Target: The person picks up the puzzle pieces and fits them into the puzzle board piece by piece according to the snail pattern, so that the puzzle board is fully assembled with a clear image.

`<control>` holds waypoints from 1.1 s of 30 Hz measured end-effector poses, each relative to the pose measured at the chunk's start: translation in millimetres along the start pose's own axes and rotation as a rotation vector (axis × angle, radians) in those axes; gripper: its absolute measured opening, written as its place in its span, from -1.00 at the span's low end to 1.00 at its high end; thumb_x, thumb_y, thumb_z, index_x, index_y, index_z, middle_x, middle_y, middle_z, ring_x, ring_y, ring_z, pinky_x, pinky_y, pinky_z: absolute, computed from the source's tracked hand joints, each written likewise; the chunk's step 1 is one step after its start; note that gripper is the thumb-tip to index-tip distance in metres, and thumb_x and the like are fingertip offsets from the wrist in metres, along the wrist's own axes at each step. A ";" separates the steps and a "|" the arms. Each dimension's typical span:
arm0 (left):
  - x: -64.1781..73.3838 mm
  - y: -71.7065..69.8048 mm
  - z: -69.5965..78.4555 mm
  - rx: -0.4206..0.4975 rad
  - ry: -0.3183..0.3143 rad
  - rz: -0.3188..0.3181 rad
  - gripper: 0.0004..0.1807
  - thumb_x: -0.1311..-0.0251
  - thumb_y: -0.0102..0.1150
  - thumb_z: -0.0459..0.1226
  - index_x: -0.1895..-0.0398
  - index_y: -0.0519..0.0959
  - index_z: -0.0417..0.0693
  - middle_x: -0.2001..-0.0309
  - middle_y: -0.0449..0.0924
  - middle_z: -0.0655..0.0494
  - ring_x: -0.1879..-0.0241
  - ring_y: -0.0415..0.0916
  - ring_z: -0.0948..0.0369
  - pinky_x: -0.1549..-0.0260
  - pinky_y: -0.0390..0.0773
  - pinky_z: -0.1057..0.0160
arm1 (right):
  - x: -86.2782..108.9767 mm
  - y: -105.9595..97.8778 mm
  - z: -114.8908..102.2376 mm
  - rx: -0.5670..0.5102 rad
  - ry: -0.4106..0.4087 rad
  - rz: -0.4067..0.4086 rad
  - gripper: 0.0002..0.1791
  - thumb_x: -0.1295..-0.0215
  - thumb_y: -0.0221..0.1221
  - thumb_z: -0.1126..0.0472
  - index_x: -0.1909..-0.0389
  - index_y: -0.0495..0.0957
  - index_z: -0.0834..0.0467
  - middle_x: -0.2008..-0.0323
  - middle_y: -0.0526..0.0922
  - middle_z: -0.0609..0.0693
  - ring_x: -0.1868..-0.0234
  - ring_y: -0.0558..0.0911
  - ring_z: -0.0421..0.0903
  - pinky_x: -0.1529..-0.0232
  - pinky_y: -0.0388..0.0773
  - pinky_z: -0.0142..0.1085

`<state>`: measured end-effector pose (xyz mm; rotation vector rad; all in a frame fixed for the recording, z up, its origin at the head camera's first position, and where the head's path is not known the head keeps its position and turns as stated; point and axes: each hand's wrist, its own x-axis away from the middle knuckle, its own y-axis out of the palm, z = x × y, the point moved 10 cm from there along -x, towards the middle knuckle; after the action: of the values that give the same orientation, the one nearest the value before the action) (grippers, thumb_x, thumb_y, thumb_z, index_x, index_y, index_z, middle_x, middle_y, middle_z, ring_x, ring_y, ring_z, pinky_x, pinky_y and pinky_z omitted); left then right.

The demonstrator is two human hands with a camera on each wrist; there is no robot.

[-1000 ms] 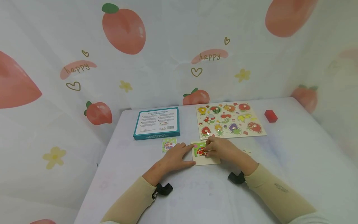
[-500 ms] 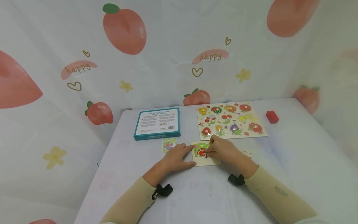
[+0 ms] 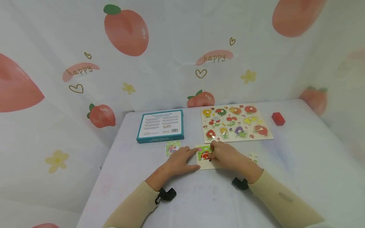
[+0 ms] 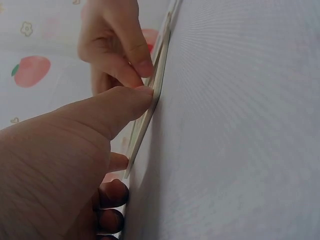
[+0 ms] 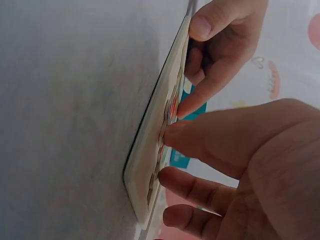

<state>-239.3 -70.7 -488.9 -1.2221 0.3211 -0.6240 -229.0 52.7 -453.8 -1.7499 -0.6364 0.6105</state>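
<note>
Touching the puzzle board (image 3: 206,165) on the worktop (image 3: 199,202) are 2 hands: the left hand (image 3: 179,160), thumb and forefinger spread at its left edge; the right hand (image 3: 228,155), grip spread over its picture.

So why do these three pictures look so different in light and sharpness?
Head view: bright, even light, though the box's small print is too blurry to read. Left wrist: dimmer, with fine ripple lines across the table. Right wrist: also dim, the table a soft blur below the small board.
</note>
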 end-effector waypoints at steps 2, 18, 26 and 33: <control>0.3 -0.4 0.4 -0.002 0.005 0.007 -0.14 -0.26 0.26 0.24 -0.55 0.34 0.09 0.14 0.42 0.18 0.21 0.32 0.22 0.26 0.37 0.26 | 0.3 -1.3 -0.8 0.004 -0.010 0.006 -0.81 -0.32 0.36 0.24 0.09 0.82 0.13 0.10 0.52 0.06 0.19 0.47 -0.08 0.10 0.53 -0.22; -2.4 -0.3 0.9 -0.009 0.020 0.006 -0.14 -0.28 0.24 0.24 -0.56 0.32 0.10 0.10 0.43 0.16 0.17 0.33 0.22 0.22 0.39 0.24 | 14.8 -51.0 14.6 -0.141 0.103 0.039 -0.55 -0.32 0.37 0.20 -0.23 0.68 0.02 -0.05 0.50 0.01 0.06 0.48 -0.05 0.05 0.53 -0.14; -1.4 -2.7 0.6 -0.013 0.036 0.031 -0.13 -0.24 0.27 0.24 -0.53 0.36 0.05 0.19 0.40 0.19 0.24 0.32 0.23 0.27 0.38 0.25 | 34.8 -96.4 5.6 -0.152 0.054 0.155 -0.56 -0.29 0.39 0.23 -0.20 0.69 0.02 -0.08 0.52 0.04 -0.03 0.49 0.01 0.06 0.58 -0.09; -0.8 -2.6 1.1 -0.009 0.042 0.037 -0.13 -0.24 0.26 0.24 -0.53 0.36 0.04 0.20 0.39 0.20 0.25 0.31 0.23 0.28 0.36 0.26 | 54.2 -129.7 2.1 -0.158 0.038 0.246 -0.53 -0.26 0.41 0.27 -0.22 0.67 0.06 -0.06 0.55 0.02 -0.01 0.52 -0.01 0.10 0.60 -0.10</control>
<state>-240.0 -69.9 -486.2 -1.2101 0.3819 -0.6174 -205.8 121.7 -333.5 -2.0012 -0.4559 0.7087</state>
